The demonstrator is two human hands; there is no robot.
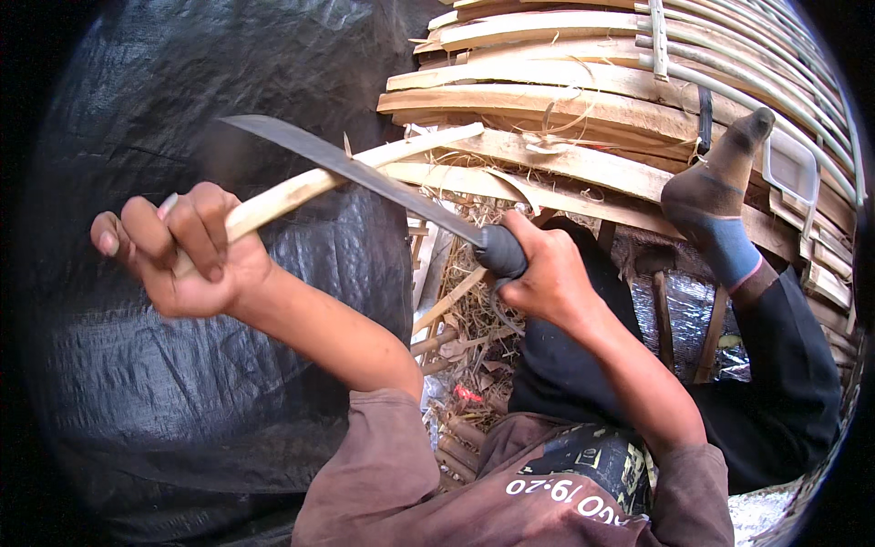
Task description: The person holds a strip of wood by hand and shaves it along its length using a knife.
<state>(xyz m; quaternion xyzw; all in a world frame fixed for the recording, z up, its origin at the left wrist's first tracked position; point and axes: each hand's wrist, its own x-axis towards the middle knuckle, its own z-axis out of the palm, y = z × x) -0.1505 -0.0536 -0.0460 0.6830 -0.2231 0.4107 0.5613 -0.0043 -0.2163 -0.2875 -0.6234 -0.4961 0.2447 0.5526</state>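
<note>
My left hand (196, 255) is closed around one end of a pale wooden strip (296, 193), which slants up to the right. In my right hand (551, 273) is a machete (401, 194), gripped by its dark wrapped handle. Its long grey blade points up and left, crossing the strip near the middle. A thin sliver (346, 144) stands up beside the blade where the two meet. The strip's far end lies over the wooden slats (565, 157) at the back.
Black plastic sheeting (310, 447) spreads along the left. Shavings and dry scraps (474, 314) litter the slatted floor, with a red scrap (468, 394) among them. My foot in a sock (715, 196) rests on the slats at right, beside a clear plastic container (791, 169).
</note>
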